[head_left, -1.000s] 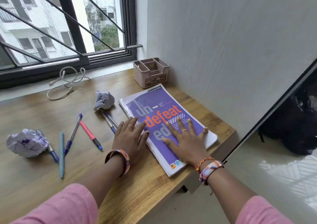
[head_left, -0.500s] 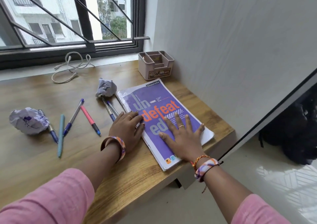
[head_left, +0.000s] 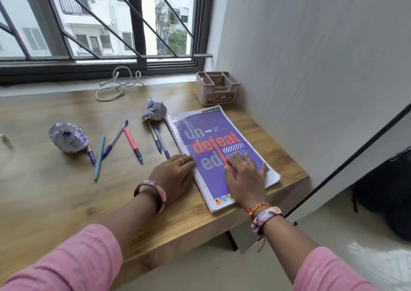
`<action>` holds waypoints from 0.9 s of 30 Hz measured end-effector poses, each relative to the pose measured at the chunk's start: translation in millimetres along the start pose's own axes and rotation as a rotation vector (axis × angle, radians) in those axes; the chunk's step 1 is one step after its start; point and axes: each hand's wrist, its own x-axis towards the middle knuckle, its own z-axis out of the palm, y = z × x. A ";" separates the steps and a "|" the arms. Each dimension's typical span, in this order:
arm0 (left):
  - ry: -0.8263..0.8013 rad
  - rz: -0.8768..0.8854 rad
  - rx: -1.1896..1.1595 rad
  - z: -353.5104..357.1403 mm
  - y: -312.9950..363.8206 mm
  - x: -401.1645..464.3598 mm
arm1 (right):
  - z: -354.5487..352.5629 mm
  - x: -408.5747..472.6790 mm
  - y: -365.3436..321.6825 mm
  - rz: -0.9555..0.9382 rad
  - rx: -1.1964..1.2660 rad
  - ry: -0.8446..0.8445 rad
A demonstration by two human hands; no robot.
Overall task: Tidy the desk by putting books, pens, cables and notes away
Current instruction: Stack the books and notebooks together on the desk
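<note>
Wooden desk (head_left: 55, 201) bears notebook (head_left: 213, 143), pens (head_left: 133, 143), crumpled papers (head_left: 66, 140), cable (head_left: 117, 83), organizer (head_left: 216, 90).

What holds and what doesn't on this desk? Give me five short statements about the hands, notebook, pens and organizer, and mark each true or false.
1. The right hand lies flat on the purple notebook. True.
2. The left hand holds the pink pen. False: it rests on the desk at the notebook's left edge, and the pink pen lies apart from it.
3. The desk organizer is full of pens. False: no pens stand in it; they lie loose on the desk.
4. A crumpled paper ball sits on the ends of two blue pens. True.
5. The white cable is coiled on the notebook. False: it lies by the window sill.
</note>
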 end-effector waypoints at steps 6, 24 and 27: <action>-0.001 -0.010 0.047 -8.0 17.5 -20.8 | 8.8 -24.1 5.4 -0.248 0.124 0.145; -0.014 -0.271 -0.185 -47.8 42.2 -139.1 | 23.7 -126.5 -72.6 -0.857 0.161 0.074; 0.016 -0.388 -0.222 -71.7 22.1 -180.2 | 25.7 -127.3 -109.8 -0.962 0.217 -0.004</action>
